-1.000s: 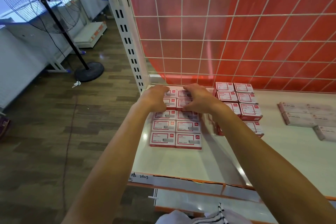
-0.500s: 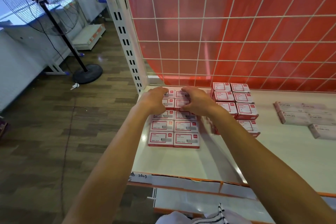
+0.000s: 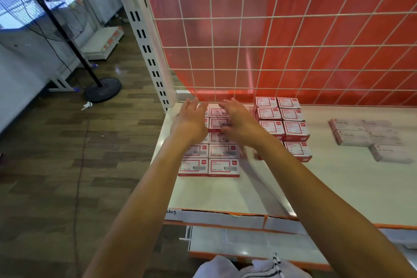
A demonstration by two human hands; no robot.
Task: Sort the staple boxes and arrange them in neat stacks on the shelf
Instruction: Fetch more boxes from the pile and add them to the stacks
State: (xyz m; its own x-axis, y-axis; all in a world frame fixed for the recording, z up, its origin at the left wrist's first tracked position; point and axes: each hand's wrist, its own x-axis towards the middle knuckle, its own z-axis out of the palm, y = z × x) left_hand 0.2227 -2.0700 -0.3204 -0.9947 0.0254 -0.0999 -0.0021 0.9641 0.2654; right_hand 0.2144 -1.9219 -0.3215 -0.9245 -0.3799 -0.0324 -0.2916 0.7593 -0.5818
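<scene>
Uncurled since before, my left hand (image 3: 190,121) and right hand (image 3: 240,119) spread released, fingers straight, over the staple boxes (image 3: 223,167), gripping nothing

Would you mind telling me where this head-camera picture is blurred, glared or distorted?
Head view: motion blur smears the right hand; print on the red staple boxes is illegible; glare shines on the wooden floor; the wide-angle lens bows the white upright and wire grid.
</scene>
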